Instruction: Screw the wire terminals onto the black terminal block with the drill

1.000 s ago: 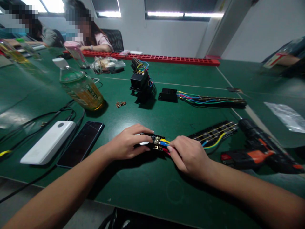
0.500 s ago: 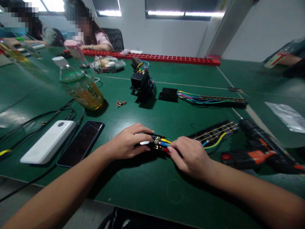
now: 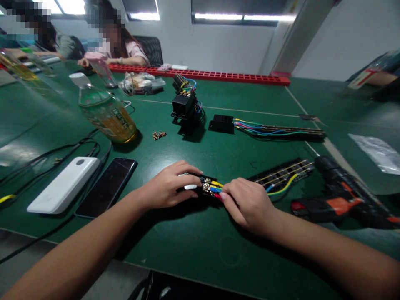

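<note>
- left hand (image 3: 167, 188) fingers closed on black terminal block (image 3: 206, 186), on green table (image 3: 193, 233) near front edge
- right hand (image 3: 248, 204) fingertips pinch coloured wires (image 3: 215, 189) at block
- cordless drill (image 3: 340, 200) just right

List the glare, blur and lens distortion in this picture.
Head view: the ceiling strip lights burn out white and leave pale glare on the green table at far left. Head view: the wide lens tilts the tea bottle and stretches both forearms. Head view: the left hand gripping the black terminal block and the right hand at its coloured wires look sharp, with soft shadows beneath.
</note>
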`<move>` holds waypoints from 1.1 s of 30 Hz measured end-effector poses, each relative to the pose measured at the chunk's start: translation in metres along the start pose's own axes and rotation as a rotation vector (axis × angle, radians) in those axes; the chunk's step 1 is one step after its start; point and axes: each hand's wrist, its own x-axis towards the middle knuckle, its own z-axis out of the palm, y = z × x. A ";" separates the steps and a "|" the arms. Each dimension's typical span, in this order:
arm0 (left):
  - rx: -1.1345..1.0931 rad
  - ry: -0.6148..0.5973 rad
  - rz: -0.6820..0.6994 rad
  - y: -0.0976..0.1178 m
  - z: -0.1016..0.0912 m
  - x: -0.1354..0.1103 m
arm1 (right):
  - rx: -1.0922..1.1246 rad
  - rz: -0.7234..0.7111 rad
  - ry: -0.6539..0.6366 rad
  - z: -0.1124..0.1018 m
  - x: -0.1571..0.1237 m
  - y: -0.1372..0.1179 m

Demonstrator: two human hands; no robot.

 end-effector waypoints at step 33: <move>-0.051 -0.037 -0.058 0.000 0.000 -0.001 | -0.050 -0.037 -0.033 0.001 0.002 -0.001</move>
